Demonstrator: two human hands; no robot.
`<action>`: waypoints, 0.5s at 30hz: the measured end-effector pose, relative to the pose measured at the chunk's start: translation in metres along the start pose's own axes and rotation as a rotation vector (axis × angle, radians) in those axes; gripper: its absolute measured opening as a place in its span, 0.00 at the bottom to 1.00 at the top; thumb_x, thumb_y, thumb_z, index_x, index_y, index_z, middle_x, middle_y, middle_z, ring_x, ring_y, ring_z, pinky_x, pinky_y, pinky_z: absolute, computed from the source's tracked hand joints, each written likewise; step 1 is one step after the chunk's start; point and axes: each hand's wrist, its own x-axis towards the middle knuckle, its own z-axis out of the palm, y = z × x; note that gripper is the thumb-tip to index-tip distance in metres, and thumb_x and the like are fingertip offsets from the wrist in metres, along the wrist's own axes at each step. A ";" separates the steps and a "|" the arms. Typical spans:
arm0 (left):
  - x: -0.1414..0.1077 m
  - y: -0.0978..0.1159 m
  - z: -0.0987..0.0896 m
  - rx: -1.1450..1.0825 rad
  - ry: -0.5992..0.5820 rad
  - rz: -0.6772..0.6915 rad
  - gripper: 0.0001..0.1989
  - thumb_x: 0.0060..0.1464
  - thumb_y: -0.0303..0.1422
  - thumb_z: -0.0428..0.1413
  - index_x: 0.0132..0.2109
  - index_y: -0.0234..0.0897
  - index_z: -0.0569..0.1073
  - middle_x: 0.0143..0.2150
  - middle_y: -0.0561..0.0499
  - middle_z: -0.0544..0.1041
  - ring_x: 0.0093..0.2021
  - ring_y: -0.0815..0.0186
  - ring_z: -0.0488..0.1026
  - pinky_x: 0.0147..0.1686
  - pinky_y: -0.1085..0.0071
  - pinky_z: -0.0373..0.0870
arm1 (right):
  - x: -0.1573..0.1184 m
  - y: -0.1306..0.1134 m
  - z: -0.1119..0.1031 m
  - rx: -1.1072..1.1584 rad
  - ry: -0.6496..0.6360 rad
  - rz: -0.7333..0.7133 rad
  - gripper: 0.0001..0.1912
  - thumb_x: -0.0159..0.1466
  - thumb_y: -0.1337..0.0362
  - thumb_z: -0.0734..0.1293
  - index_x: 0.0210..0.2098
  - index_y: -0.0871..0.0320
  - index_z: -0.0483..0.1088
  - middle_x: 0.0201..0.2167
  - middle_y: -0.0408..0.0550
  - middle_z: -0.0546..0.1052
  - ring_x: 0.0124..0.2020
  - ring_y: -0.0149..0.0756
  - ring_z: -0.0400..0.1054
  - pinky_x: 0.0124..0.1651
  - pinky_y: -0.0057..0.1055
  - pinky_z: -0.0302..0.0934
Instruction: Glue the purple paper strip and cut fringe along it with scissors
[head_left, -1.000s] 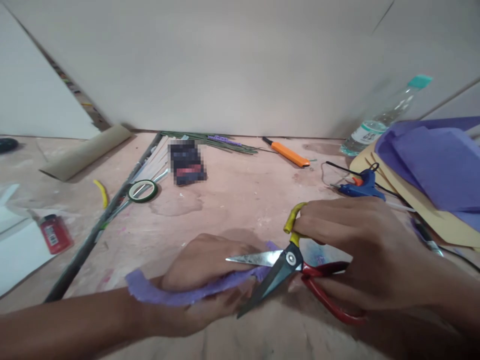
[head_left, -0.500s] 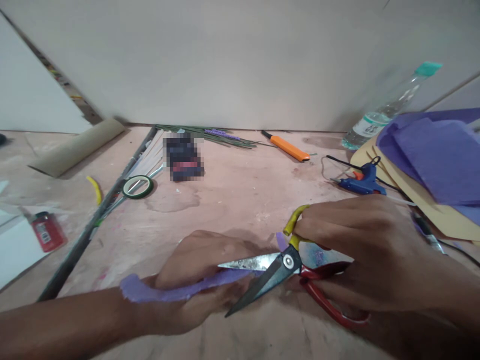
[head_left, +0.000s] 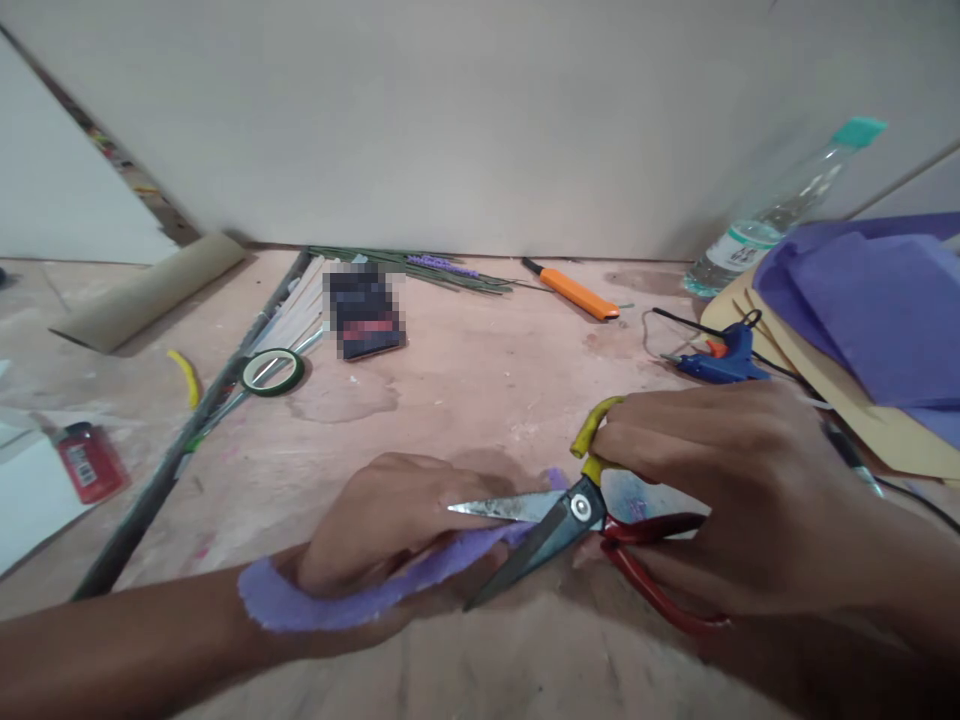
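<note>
My right hand (head_left: pixel 712 480) is closed around the handles of a pair of scissors (head_left: pixel 581 508), one handle yellow and the other red. The blades stand partly apart and point left. My left hand (head_left: pixel 390 530) is closed on a narrow purple paper strip (head_left: pixel 330 608), its fingertips hidden behind the blades. One end of the strip curls back over the left wrist. Its other end lies between the blades, and a small purple bit shows just beyond the scissors' pivot.
An orange utility knife (head_left: pixel 577 293), green stems (head_left: pixel 360 256) and a green tape roll (head_left: pixel 273 372) lie farther back. At right are a blue glue gun (head_left: pixel 724 355), a tilted bottle (head_left: pixel 750 245) and purple paper (head_left: pixel 870 310). A cardboard tube (head_left: pixel 154 290) and red jar (head_left: pixel 91 465) are at left.
The scissors have shifted slightly right and their blades have closed a little. The loose end of the purple strip now sags lower across the left wrist.
</note>
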 end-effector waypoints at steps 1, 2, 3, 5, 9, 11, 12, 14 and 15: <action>-0.002 0.002 0.000 -0.007 -0.012 0.038 0.10 0.75 0.42 0.59 0.46 0.47 0.84 0.25 0.53 0.80 0.21 0.65 0.74 0.25 0.72 0.69 | 0.000 0.000 0.000 0.014 -0.002 -0.005 0.11 0.67 0.66 0.71 0.31 0.54 0.66 0.25 0.38 0.68 0.25 0.31 0.58 0.29 0.34 0.47; -0.003 0.004 0.000 -0.009 -0.018 0.058 0.06 0.75 0.36 0.59 0.50 0.48 0.82 0.27 0.54 0.81 0.22 0.65 0.75 0.26 0.71 0.70 | 0.000 -0.001 0.000 0.026 -0.004 -0.010 0.11 0.67 0.66 0.71 0.31 0.54 0.66 0.25 0.38 0.68 0.25 0.31 0.58 0.29 0.34 0.47; -0.003 0.006 0.000 -0.004 -0.022 0.072 0.08 0.74 0.32 0.59 0.54 0.50 0.81 0.28 0.54 0.81 0.23 0.64 0.76 0.27 0.71 0.70 | 0.000 -0.002 0.000 0.036 -0.003 -0.016 0.11 0.67 0.66 0.71 0.31 0.54 0.66 0.25 0.38 0.68 0.24 0.31 0.58 0.29 0.34 0.47; -0.003 0.008 -0.001 0.011 -0.029 0.057 0.13 0.71 0.29 0.61 0.57 0.52 0.80 0.29 0.54 0.82 0.23 0.62 0.77 0.26 0.70 0.71 | -0.001 -0.003 0.001 0.032 0.005 -0.013 0.12 0.68 0.66 0.71 0.31 0.53 0.65 0.24 0.38 0.67 0.24 0.31 0.57 0.29 0.35 0.46; -0.001 0.007 0.001 -0.010 -0.023 0.085 0.14 0.71 0.29 0.60 0.57 0.54 0.81 0.30 0.53 0.84 0.24 0.60 0.78 0.28 0.67 0.73 | -0.003 -0.004 0.004 0.006 0.024 0.007 0.14 0.68 0.63 0.74 0.32 0.53 0.65 0.24 0.38 0.66 0.24 0.32 0.56 0.29 0.35 0.45; -0.003 0.004 0.003 -0.051 0.014 0.093 0.14 0.71 0.30 0.59 0.57 0.55 0.81 0.32 0.52 0.85 0.24 0.60 0.79 0.29 0.67 0.74 | -0.004 -0.004 0.005 -0.001 0.032 -0.001 0.14 0.69 0.61 0.75 0.33 0.53 0.67 0.24 0.38 0.65 0.24 0.31 0.56 0.29 0.35 0.45; -0.004 0.003 0.004 -0.069 0.032 0.088 0.15 0.71 0.29 0.60 0.57 0.55 0.81 0.32 0.52 0.85 0.24 0.61 0.79 0.30 0.67 0.74 | -0.004 -0.004 0.006 -0.006 0.040 -0.009 0.14 0.69 0.60 0.75 0.33 0.54 0.67 0.24 0.37 0.65 0.24 0.31 0.56 0.29 0.36 0.45; -0.009 0.000 0.005 -0.090 0.050 0.076 0.15 0.69 0.27 0.61 0.56 0.54 0.81 0.32 0.53 0.85 0.25 0.62 0.79 0.32 0.67 0.75 | -0.005 -0.004 0.007 -0.021 0.042 -0.026 0.13 0.70 0.61 0.75 0.34 0.54 0.68 0.24 0.38 0.66 0.23 0.32 0.56 0.29 0.36 0.45; -0.011 -0.001 0.004 -0.090 0.037 0.060 0.15 0.68 0.27 0.62 0.54 0.54 0.82 0.32 0.53 0.85 0.25 0.62 0.79 0.34 0.67 0.76 | -0.005 -0.004 0.008 -0.035 0.041 -0.031 0.12 0.70 0.62 0.74 0.34 0.54 0.69 0.24 0.38 0.67 0.23 0.32 0.56 0.29 0.36 0.45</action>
